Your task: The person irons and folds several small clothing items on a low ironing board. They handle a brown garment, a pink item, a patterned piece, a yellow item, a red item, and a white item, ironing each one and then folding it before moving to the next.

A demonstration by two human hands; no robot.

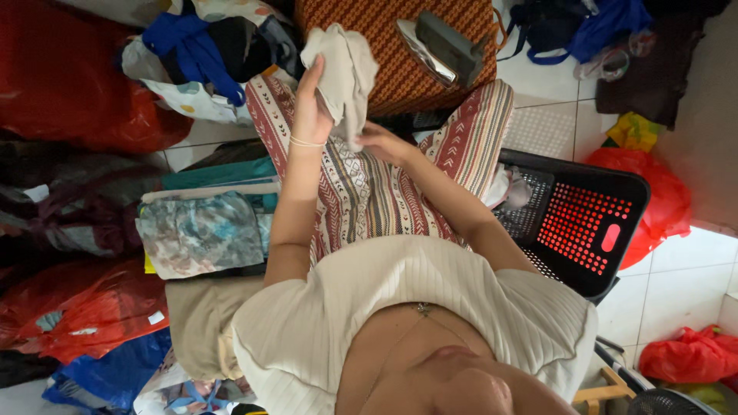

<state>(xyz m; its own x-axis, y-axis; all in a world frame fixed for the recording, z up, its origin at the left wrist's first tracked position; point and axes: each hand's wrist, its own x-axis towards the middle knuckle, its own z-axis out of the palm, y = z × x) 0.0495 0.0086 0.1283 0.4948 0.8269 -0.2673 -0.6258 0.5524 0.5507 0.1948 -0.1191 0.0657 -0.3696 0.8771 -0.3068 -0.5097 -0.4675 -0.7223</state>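
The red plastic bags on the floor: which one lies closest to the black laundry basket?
The red bag at the basket's far right edge, touching it. The other red bags lie apart: bottom right corner and far left.

The beige cloth (344, 73) hides the fingertips of the left hand (311, 107) and most of the right hand (377, 140), so how tightly either one closes on it cannot be told. The black laundry basket (592, 223) is partly covered by the right forearm, and its contents are too blurred to identify. The red bags (73, 77) and the fan (667, 403) are cut off by the picture's edges.
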